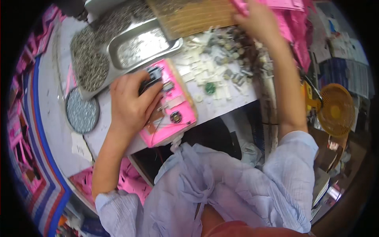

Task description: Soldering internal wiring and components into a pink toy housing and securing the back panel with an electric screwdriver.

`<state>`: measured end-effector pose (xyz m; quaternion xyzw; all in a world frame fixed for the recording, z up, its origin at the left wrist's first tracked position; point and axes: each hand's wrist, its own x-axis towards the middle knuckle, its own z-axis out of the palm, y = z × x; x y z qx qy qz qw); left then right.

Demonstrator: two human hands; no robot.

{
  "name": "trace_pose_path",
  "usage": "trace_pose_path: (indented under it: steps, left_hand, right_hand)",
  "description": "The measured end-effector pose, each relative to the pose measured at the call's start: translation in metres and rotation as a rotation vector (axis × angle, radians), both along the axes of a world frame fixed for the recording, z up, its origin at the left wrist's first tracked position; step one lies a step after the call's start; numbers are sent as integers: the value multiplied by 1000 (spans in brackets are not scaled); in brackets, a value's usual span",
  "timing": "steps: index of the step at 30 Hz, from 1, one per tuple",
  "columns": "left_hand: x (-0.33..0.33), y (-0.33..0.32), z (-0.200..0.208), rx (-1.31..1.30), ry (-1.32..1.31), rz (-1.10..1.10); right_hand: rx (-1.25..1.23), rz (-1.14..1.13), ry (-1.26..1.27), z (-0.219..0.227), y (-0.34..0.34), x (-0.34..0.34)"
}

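Observation:
A pink plastic housing [167, 114] with a small round motor-like part, wires and black pieces set in it rests near the table's front edge, on a pale padded block. My left hand [132, 98] lies over its left side, thumb and forefinger closed round a black part [147, 82] there. At the top, my right hand [256, 21] is stretched out to pink plastic parts [284, 4]. Motion blurs its fingers, and whether they hold a pink piece is unclear.
Screws [89, 63] heap up around a steel tray [144, 43]; a round dish of pins [82, 110] stands nearby. Small white parts [201, 63] and a green piece [210, 88] lie right, below a cardboard sheet [197, 17]. A power driver [75, 8] hangs upper left; a yellow basket [335, 108] is at right.

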<state>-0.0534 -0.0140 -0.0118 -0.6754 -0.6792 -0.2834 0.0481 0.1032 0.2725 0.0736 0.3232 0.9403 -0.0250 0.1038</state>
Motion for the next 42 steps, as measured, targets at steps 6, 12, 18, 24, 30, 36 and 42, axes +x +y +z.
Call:
trace_pose_path:
  steps: [6, 12, 18, 24, 30, 36, 42]
  left_hand:
    - [-9, 13, 1, 17, -91, -82]
    - [-18, 24, -1, 59, 52, -212]
    - [-20, 36, 6, 33, 230, -260]
    - [-15, 45, 14, -65, 271, -300]
    - [-5, 31, 3, 40, -28, 64]
    - [-10, -12, 38, 152, -623, 120]
    - [14, -43, 96, -34, -1090, 109]
  right_hand:
    - [163, -157, 13, -47, 125, 39]
    - [-125, -227, 795, -45, 253, 121]
    - [-288, -322, 1517, 4, 149, 114]
    - [-553, 133, 1247, 39, 18, 114]
    - [-1021, 621, 883, 50, -13, 87]
    - [-1095, 681, 553, 54, -35, 23]
    - [-906, 697, 1151, 41, -89, -78]
